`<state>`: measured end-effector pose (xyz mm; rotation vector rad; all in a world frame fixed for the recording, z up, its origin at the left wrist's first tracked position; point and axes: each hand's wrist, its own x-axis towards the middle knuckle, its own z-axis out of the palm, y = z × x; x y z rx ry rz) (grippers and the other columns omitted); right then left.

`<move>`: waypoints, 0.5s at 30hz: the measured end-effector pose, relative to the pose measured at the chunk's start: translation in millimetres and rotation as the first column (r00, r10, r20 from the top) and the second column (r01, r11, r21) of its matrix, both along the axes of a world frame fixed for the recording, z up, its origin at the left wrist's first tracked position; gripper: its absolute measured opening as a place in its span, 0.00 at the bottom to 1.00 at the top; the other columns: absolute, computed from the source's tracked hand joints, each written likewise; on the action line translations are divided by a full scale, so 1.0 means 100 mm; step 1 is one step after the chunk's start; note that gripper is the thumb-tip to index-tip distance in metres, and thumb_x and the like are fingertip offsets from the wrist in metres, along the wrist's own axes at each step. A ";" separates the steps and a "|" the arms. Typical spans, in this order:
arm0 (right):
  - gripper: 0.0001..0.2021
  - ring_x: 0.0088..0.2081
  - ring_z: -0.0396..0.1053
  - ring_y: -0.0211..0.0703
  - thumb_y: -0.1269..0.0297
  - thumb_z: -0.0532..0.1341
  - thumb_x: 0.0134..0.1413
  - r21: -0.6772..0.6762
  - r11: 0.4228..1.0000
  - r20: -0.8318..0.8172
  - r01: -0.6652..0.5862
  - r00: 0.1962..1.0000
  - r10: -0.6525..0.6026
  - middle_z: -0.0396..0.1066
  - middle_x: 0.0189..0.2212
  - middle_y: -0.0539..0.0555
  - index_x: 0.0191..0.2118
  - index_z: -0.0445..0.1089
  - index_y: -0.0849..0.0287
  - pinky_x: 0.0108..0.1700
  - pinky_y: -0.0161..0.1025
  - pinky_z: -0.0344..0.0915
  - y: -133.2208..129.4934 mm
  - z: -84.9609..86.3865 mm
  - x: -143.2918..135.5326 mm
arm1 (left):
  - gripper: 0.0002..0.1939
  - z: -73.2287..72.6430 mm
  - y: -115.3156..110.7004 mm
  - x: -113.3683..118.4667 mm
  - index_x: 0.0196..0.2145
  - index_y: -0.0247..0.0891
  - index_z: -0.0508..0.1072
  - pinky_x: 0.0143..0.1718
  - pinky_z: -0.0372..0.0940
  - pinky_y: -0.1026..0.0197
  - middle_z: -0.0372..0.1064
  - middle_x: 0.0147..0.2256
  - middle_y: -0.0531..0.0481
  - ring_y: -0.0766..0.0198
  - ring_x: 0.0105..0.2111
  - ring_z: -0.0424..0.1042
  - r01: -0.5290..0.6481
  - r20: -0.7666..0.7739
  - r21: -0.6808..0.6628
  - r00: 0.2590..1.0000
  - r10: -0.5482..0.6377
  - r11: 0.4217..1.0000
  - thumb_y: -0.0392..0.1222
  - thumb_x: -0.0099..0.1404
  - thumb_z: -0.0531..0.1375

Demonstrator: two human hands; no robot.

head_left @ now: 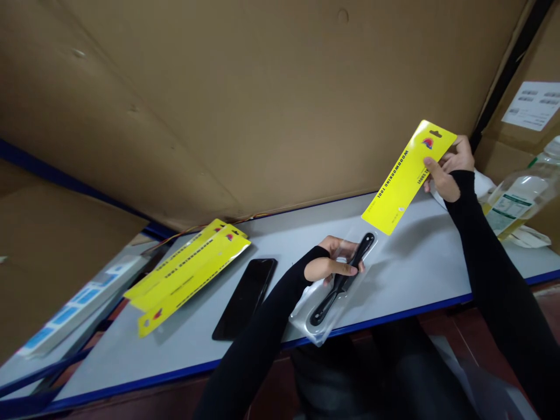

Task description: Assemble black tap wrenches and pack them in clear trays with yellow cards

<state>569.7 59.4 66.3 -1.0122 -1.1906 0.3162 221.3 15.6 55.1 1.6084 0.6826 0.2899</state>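
My left hand [335, 261] is closed on a clear plastic blister pack [305, 306], thumb pressed against the black two-ended tool [324, 307] in it. The pack tilts up to the right over the table's front part. In my right hand [450, 169] a yellow backing card [399, 184] printed "WOODWORKING TOOL" is pinched near its upper right edge. The card's lower end meets or overlaps the pack's upper end; whether they are joined I cannot tell.
Several yellow cards [188, 265] lie overlapping on the table [420, 262] at the left. Beside them is a black phone [245, 298]. A clear bottle with yellowish liquid [520, 192] stands at the right. Cardboard [271, 105] walls the back, and a white-and-blue box [81, 303] is far left.
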 end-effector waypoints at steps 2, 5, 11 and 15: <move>0.38 0.39 0.80 0.55 0.32 0.73 0.41 0.005 1.000 -0.020 -0.018 1.000 0.018 0.80 0.45 0.58 0.45 0.52 0.46 0.21 0.43 0.65 -0.01 0.02 -0.03 | 0.23 -0.01 0.00 0.00 0.46 0.30 0.84 0.10 0.48 0.70 0.80 0.34 0.43 0.67 0.19 0.63 -0.021 0.014 -0.022 1.000 0.021 1.000 0.42 0.51 0.70; 0.39 0.37 0.81 0.54 0.33 0.74 0.40 0.010 0.999 -0.064 -0.041 0.997 0.041 0.80 0.43 0.58 0.45 0.52 0.46 0.17 0.39 0.61 -0.01 0.03 -0.08 | 0.35 -0.01 -0.01 -0.01 0.59 0.30 0.78 0.10 0.46 0.72 0.80 0.35 0.42 0.67 0.20 0.64 -0.054 0.041 -0.089 0.997 0.058 0.995 0.39 0.52 0.70; 0.37 0.44 0.81 0.58 0.37 0.77 0.40 -0.056 0.997 -0.159 -0.048 0.987 0.038 0.80 0.45 0.60 0.44 0.54 0.47 0.17 0.38 0.67 0.08 -0.08 -0.11 | 0.57 0.03 -0.01 -0.03 0.76 0.38 0.50 0.11 0.48 0.73 0.79 0.37 0.45 0.71 0.19 0.64 -0.003 0.063 -0.152 0.998 0.013 0.988 0.35 0.55 0.70; 0.34 0.49 0.80 0.62 0.37 0.74 0.47 -0.026 0.999 -0.130 0.029 0.991 -0.032 0.78 0.50 0.60 0.46 0.55 0.47 0.26 0.46 0.77 0.15 -0.19 -0.12 | 0.54 0.02 0.03 -0.06 0.75 0.37 0.51 0.12 0.51 0.73 0.79 0.38 0.44 0.72 0.19 0.65 0.031 0.086 -0.179 0.996 -0.016 0.983 0.36 0.57 0.71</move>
